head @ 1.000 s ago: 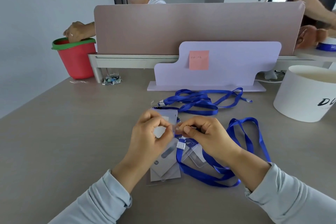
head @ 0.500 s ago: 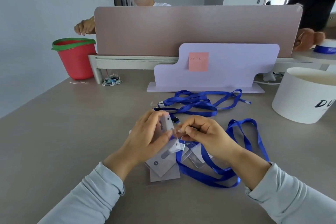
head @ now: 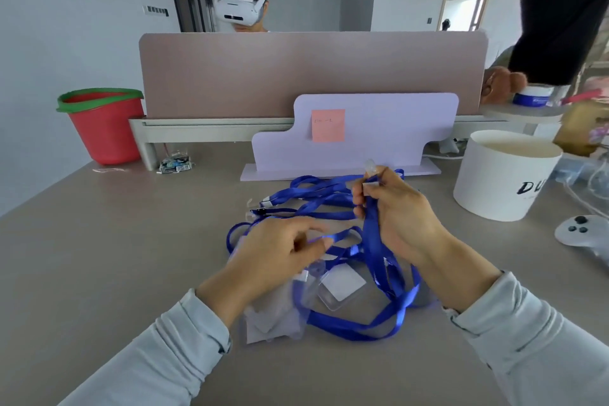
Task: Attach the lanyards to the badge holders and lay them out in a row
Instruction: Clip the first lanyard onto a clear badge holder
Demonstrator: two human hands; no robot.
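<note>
Lanyard (head: 371, 241) hangs from your right hand (head: 398, 217), whose fingers (head: 358, 198) are curled tight round the blue strap just under its clear end loop, lifted off the table (head: 131, 257). Below those fingers the strap drops and curls on the table round the near side of a clear holder (head: 342, 283) with a white card, lying flat between your two wrists. Your left hand (head: 280, 250) sits low, just left of the hanging strap, fingers bent and blurred. A strap runs past their tips, but you cannot tell whether they pinch it. A second holder (head: 267, 320) lies beside that wrist. More lanyards (head: 313, 194) lie tangled just beyond your fingers. Farther out stand a lilac board (head: 379, 128) bearing a pink note (head: 328, 125), a white tub (head: 504, 175) right of your right hand, and a red bucket (head: 105, 128) far left.
</note>
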